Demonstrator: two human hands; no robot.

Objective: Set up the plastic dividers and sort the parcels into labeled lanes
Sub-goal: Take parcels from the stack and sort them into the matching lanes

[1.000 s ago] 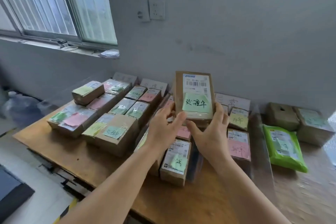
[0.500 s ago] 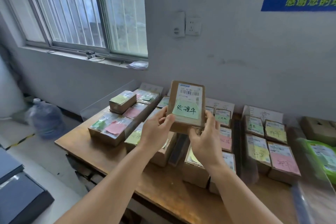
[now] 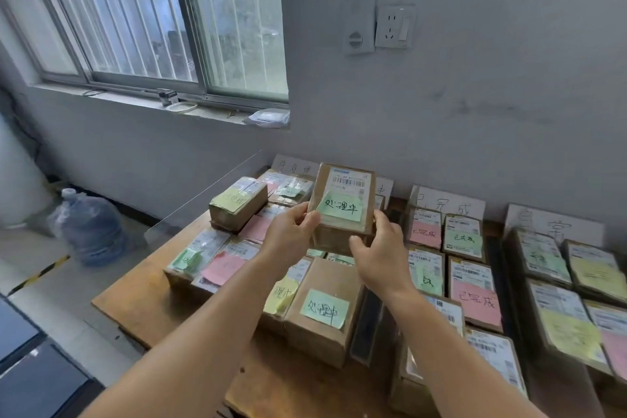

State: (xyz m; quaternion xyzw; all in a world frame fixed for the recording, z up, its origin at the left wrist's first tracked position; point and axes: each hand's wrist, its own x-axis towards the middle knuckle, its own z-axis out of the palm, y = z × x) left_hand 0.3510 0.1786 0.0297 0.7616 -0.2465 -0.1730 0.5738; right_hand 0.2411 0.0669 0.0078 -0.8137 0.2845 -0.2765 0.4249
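View has swung left and up since half a second ago: more of the window (image 3: 163, 17) and wall (image 3: 475, 112) shows, the wall socket (image 3: 393, 26) sits higher and larger in frame, and the blue poster is cut to a corner at top right. The table (image 3: 135, 309) carries rows of taped parcels with coloured sticky notes, set in lanes behind white handwritten lane cards (image 3: 448, 202) leaning at the wall. A clear plastic divider (image 3: 203, 193) stands on edge along the table's left side; a dark divider (image 3: 366, 326) runs between the middle lanes. A water jug (image 3: 90, 227) stands on the floor left of the table. The held parcel (image 3: 342, 207), brown card with a barcode label and a green note, is raised above the middle lane, face tilted toward the camera, much as before but slightly lower relative to the hands. Left hand (image 3: 291, 234) grips its left edge, thumb on the front face beside the green note (image 3: 341, 206), fingers curled behind. Right hand (image 3: 380, 254) grips the lower right side, thumb across the bottom front, fingers wrapped round the right edge. Directly below, a larger box with a green note (image 3: 322, 309) lies at the near end of the same lane.
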